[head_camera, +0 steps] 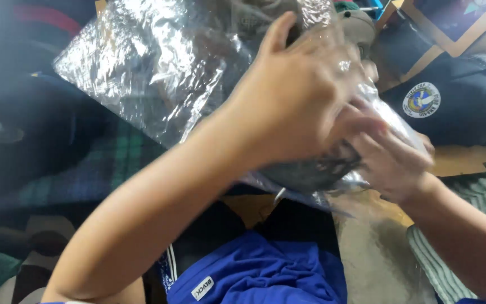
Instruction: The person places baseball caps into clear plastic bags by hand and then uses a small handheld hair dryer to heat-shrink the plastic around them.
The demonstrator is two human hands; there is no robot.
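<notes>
A clear crinkled plastic bag [142, 67] is held up close in front of me, with a dark grey piece of clothing [310, 171] partly inside it at its lower right end. My left hand [293, 95] lies over the bag's open end, fingers curled around the plastic and the dark fabric. My right hand [392, 157] grips the same end from the right side, its fingers pressed into the plastic. Both hands touch each other around the bag's mouth. What sits deeper in the bag is blurred.
Blue shorts [260, 270] with a white label lie under my arms. A dark cap with a round badge [451, 101] sits at the right on brown cardboard [462, 160]. Green plaid cloth [102, 169] and dark garments fill the left. Striped grey-green fabric [479, 191] lies lower right.
</notes>
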